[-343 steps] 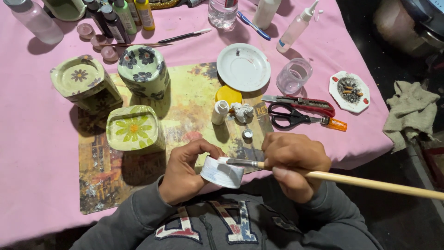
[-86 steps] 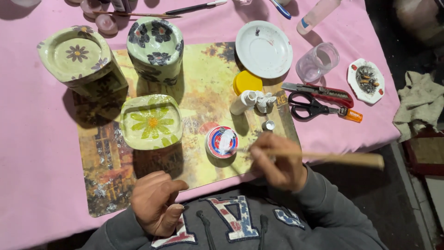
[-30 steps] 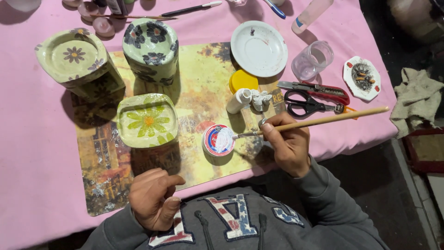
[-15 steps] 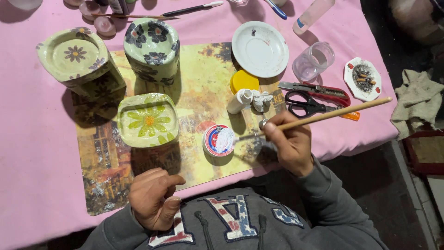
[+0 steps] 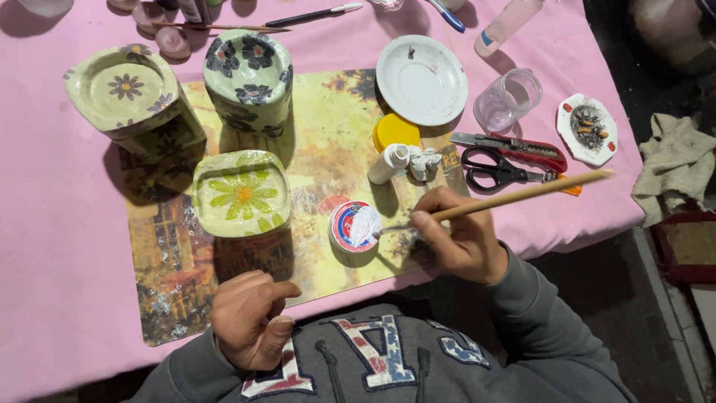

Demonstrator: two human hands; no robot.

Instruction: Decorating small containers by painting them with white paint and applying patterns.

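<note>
Bright, even light falls on the pink worktop point(image 5: 45, 246) from above and beyond its far edge, so the decorated boxes point(image 5: 240, 192) throw soft dark shadows toward the person. The right margin beside the worktop sinks into deep gloom. Focus is sharp across the middle with no glare, and straight edges bow slightly near the frame's borders.

bottles point(image 5: 195, 9) cut off (top edge)

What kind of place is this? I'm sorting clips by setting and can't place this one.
Probably a home craft table, not a workshop. A pink cloth covers it, flower-decorated boxes stand on a printed mat, and the right hand dips a paintbrush at a small lid of white paint.
</note>
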